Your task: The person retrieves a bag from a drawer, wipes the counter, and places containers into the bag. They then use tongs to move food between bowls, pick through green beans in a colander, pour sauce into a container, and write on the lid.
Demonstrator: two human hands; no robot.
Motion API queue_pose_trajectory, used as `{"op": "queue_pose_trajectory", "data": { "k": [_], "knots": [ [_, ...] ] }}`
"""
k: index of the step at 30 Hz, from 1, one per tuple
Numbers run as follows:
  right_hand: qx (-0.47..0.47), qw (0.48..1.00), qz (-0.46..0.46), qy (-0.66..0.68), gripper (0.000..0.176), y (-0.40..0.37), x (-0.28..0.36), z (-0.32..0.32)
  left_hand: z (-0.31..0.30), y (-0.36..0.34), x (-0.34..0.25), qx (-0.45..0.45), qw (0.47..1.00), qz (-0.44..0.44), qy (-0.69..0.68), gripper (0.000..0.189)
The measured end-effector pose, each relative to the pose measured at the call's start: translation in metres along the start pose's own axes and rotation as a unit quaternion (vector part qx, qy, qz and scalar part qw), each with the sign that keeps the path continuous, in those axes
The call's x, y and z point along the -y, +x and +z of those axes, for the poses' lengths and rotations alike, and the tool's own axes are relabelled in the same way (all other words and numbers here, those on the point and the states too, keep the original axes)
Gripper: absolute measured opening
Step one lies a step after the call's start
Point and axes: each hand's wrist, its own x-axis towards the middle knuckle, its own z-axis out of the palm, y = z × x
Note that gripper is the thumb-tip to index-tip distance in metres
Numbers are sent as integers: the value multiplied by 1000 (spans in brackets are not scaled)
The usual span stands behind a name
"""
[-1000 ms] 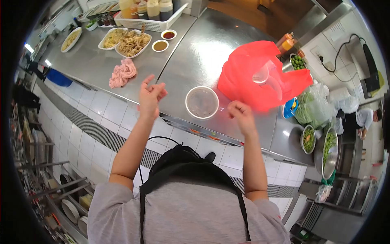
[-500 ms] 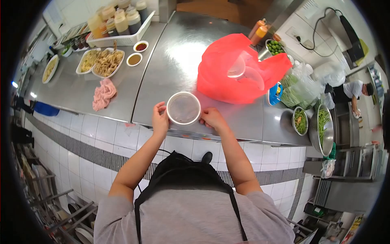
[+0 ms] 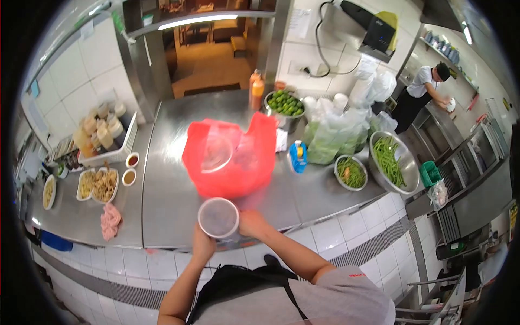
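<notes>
A round, clear-lidded plastic container (image 3: 218, 218) is held at the counter's front edge, between my two hands. My left hand (image 3: 203, 242) is closed on its lower left side, with the fingers partly hidden under it. At the container's right side is my right hand (image 3: 251, 223), blurred, its fingers hidden, so its grip cannot be made out. Just beyond the container stands a red plastic bag (image 3: 230, 176), with round clear containers showing through it.
On the steel counter (image 3: 173, 216) are a sauce-bottle basket (image 3: 116, 154), food trays (image 3: 104, 187), a pink cloth (image 3: 110, 222), a pot of limes (image 3: 285, 104), a blue tape dispenser (image 3: 297, 157) and bowls of green beans (image 3: 390, 162). A co-worker (image 3: 422, 92) stands far right.
The view has swung up and to the right, showing the doorway. The container is still at my hands, and my left fingers, spread before, are now wrapped at its side.
</notes>
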Motion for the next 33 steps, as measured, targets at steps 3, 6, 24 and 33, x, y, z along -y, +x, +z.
{"op": "queue_pose_trajectory", "data": {
  "k": [3, 6, 24, 33],
  "knots": [
    [-9, 999, 34, 11, 17, -36, -57, -43, 57, 12, -37, 54, 998, -12, -9, 44],
    [89, 991, 83, -60, 18, -51, -133, -72, 118, 36, -59, 128, 991, 27, -22, 52],
    [-692, 702, -142, -93, 17, 22, -262, -485, 132, 34, -190, -25, 997, 0, -70, 30],
    [-313, 834, -186, 415, 4, -140, -143, -228, 112, 66, -278, -223, 916, 234, 239, 36]
  ]
}}
